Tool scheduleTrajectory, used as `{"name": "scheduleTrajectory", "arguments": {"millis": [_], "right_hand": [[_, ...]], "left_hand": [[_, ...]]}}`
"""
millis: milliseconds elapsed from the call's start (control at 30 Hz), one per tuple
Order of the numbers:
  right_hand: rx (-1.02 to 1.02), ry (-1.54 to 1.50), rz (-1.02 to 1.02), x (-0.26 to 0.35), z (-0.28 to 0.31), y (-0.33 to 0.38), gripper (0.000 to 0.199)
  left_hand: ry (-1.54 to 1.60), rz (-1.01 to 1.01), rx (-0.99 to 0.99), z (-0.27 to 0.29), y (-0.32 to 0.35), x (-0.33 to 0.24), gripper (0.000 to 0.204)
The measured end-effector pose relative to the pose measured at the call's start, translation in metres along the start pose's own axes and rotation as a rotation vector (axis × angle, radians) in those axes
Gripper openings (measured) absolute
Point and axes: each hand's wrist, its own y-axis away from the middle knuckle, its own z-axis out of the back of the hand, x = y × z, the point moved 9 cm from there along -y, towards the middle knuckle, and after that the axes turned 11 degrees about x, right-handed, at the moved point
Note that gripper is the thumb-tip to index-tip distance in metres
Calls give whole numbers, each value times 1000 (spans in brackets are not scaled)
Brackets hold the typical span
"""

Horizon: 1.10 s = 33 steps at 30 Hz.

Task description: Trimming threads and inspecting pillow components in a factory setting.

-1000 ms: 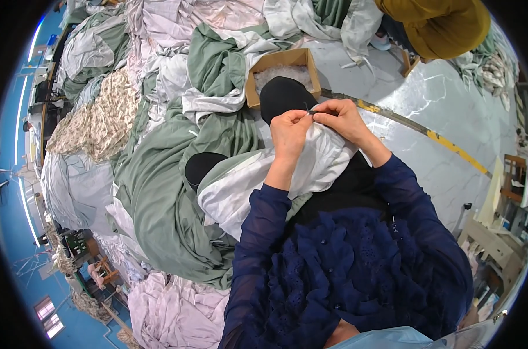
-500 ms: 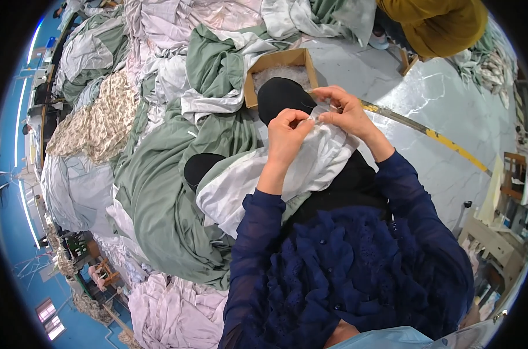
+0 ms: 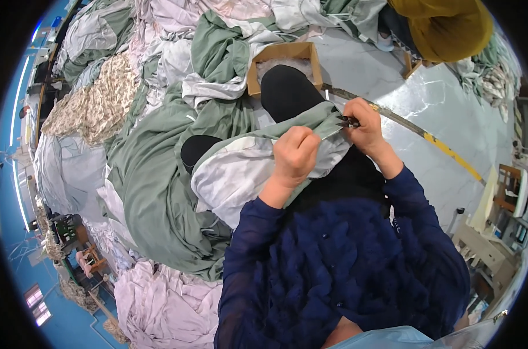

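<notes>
Across my lap lies a green and white cloth (image 3: 235,168), its pale side folded up along a green edge. My left hand (image 3: 296,155) is closed on that edge, the fingers curled into the fabric. To its right, my right hand (image 3: 365,127) grips small dark thread snips (image 3: 348,121), whose tips lie at the cloth's edge. The stretch of cloth between my hands looks taut. What else the right fingers pinch is hidden. The rest of the green fabric (image 3: 165,180) spreads to the left in a large heap.
An open cardboard box (image 3: 314,61) with clear plastic inside stands beyond my knee. Heaps of patterned cloth (image 3: 95,104) and pink cloth (image 3: 165,308) lie left. A yellow-marked strip (image 3: 444,148) crosses the floor. A person in mustard clothing (image 3: 450,29) is at far right.
Dark snips now show in my right hand. Both hands have shifted, the left one lower and the right one rightward. The cloth's green side now shows between them.
</notes>
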Motion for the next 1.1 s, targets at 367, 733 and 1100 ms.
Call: {"name": "scheduleTrajectory", "arguments": {"millis": [367, 733, 1100], "right_hand": [[-166, 270, -77, 4, 6, 42, 26], [43, 184, -83, 5, -4, 52, 27], [211, -186, -570, -16, -31, 58, 15]], "left_hand": [[-36, -104, -36, -4, 28, -13, 17], [-165, -23, 132, -14, 41, -10, 12], [-140, -49, 168, -22, 44, -15, 11]]}}
